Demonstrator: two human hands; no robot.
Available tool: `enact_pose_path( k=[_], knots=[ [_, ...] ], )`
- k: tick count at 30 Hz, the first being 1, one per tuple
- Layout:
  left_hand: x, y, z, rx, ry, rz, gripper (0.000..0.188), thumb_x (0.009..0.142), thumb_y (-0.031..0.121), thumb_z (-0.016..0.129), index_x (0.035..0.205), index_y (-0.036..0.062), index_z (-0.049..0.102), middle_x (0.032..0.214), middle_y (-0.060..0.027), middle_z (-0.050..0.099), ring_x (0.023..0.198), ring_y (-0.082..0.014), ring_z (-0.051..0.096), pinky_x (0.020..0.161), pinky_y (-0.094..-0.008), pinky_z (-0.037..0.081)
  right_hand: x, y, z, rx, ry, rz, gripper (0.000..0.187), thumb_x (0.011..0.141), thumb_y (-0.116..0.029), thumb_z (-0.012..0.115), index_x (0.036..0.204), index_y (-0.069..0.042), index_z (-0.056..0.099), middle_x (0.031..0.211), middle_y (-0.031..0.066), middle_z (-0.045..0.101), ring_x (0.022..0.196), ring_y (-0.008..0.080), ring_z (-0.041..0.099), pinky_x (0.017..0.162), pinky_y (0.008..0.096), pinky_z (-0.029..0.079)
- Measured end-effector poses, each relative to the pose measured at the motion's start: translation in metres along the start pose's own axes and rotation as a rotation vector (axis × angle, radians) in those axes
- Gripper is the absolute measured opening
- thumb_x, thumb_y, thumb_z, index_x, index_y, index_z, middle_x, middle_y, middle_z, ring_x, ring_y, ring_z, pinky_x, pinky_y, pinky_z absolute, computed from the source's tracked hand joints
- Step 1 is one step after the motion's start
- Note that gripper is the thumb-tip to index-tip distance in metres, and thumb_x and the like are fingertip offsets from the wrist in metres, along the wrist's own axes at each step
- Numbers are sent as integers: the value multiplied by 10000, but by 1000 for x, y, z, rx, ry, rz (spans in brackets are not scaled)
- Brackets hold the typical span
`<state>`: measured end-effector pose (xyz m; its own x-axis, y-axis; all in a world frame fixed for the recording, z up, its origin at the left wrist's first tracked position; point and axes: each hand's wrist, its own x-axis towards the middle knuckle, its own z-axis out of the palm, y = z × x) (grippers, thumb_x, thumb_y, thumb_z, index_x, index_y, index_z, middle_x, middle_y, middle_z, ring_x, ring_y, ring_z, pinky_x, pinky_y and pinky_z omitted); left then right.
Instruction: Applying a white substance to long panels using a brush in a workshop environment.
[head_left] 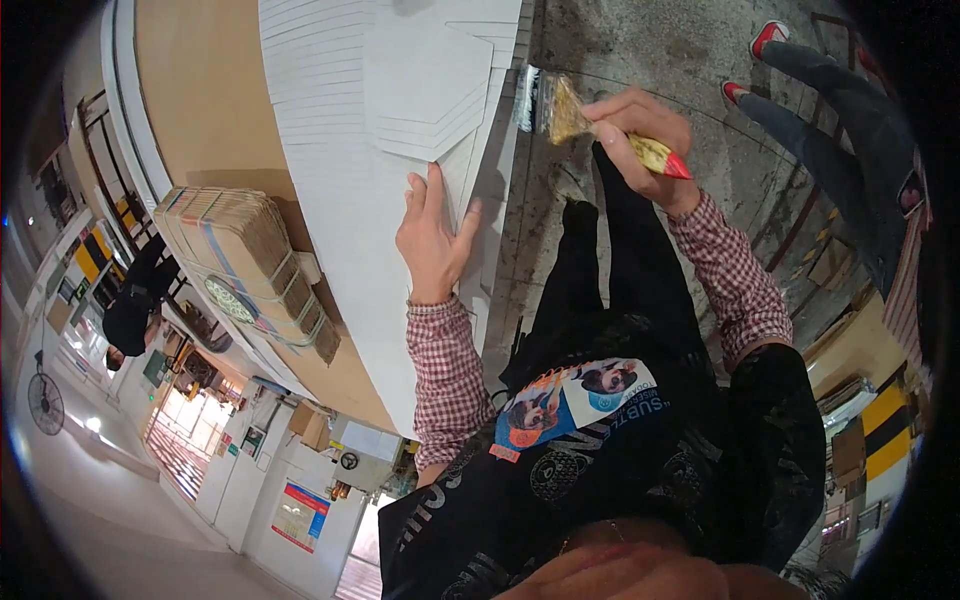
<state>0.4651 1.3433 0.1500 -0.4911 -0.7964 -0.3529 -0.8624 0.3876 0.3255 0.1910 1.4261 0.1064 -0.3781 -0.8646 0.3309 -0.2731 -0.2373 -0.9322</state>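
Right hand [650,140] with grip wrapped around red-tipped brush [568,112], left hand [435,240] unclenched, fingers spread on layered white sheets [425,85], strapped brown bundle [235,255] nearby

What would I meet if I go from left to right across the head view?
Round fan → tied cardboard bundle → left hand → right hand holding brush → another person's red shoes.

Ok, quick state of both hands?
Left hand: open, fingers extended, resting on the white sheets.
Right hand: closed around the yellow handle of a brush.
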Motion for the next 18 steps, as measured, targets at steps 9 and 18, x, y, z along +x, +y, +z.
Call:
enact_pose_path(
  k=[9, 18],
  knots=[
    [5, 6, 4, 52, -4, 29, 711, 795, 419, 646, 1350, 29, 436, 1245, -368, 473, 1122, -512, 504, 908, -452, 461, -15, 1, 9, -4, -21, 8, 62, 787, -30, 620, 823, 17, 638, 852, 104, 668, 710, 166, 624, 599, 263, 493],
    [-19, 10, 77, 168, 341, -35, 950, 705, 460, 753, 1416, 17, 304, 1433, -337, 234, 1323, -510, 222, 1063, -528, 264, -42, -31, -6, 45, 44, 147, 94, 816, -54, 597, 761, 12, 637, 852, 129, 678, 704, 174, 617, 622, 288, 483]
  ],
)
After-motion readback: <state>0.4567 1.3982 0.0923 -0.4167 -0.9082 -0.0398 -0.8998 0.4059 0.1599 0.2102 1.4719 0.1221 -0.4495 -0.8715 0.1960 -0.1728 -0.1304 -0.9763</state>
